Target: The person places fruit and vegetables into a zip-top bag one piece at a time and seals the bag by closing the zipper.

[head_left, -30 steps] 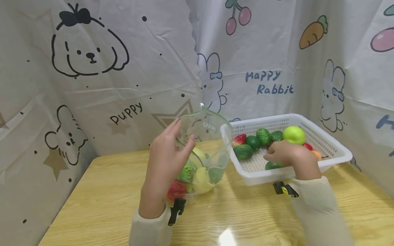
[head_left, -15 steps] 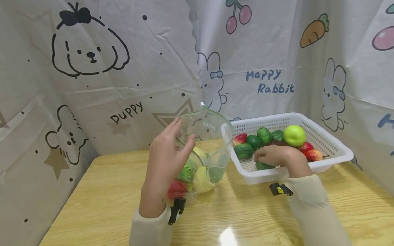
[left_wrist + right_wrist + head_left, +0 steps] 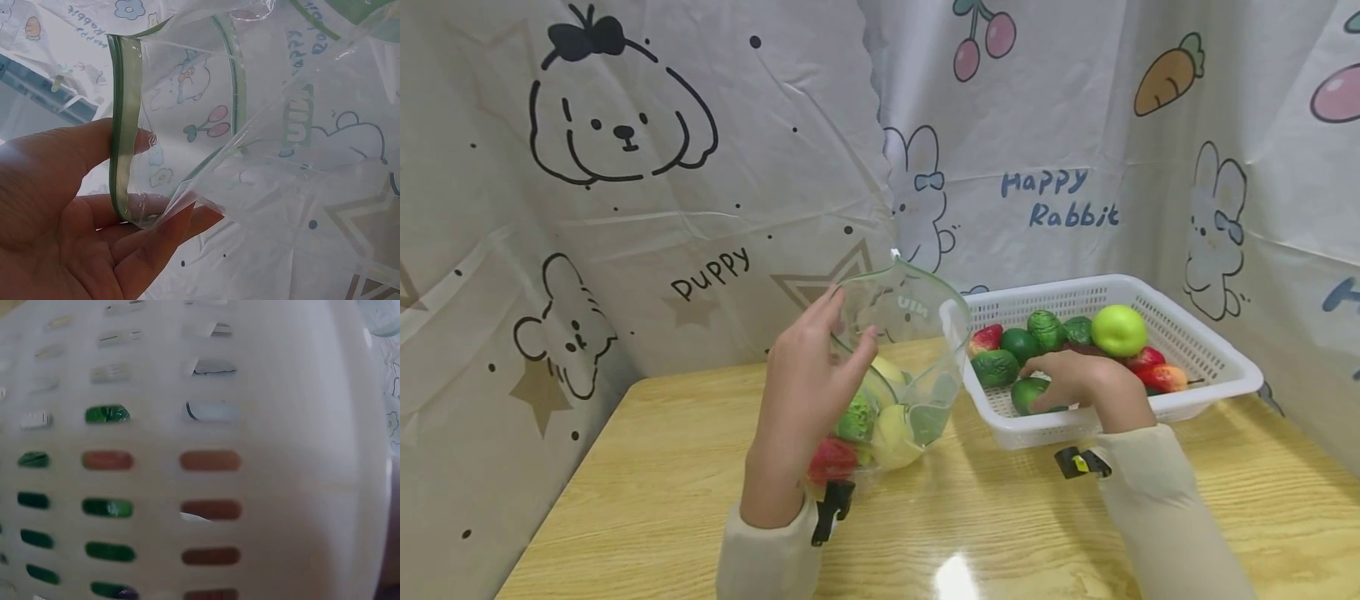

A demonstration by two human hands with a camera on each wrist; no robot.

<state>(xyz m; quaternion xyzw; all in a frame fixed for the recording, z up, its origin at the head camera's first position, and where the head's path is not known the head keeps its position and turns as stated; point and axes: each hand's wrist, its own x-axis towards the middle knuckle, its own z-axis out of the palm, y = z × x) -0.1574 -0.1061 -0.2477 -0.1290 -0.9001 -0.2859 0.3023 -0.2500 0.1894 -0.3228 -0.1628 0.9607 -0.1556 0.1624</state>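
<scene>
My left hand (image 3: 805, 400) holds the rim of a clear zip bag (image 3: 936, 387) with a green edge. In the left wrist view, thumb and fingers lie around the bag's green zip strip (image 3: 125, 125). Inside the bag are yellow fruit (image 3: 895, 437), a green bumpy piece (image 3: 855, 418) and a red piece (image 3: 832, 460). My right hand (image 3: 1086, 383) reaches into a white basket (image 3: 1052, 432), its thumb and fingers around a dark green rounded fruit (image 3: 1027, 395). The right wrist view shows mostly the basket's slotted wall (image 3: 294, 475), with bits of fingers and green through the slots.
Also in the basket are a bright green apple (image 3: 1118, 330), several dark green pieces (image 3: 996, 367), a strawberry (image 3: 986, 339) and a red-orange pear-like fruit (image 3: 1165, 378). The wooden table (image 3: 647, 475) meets a printed cloth (image 3: 700, 217) at the back and sides.
My right hand has moved left inside the basket, and the dark green fruit has shifted left with it, now showing more between thumb and fingers. The left hand and bag stay put.
</scene>
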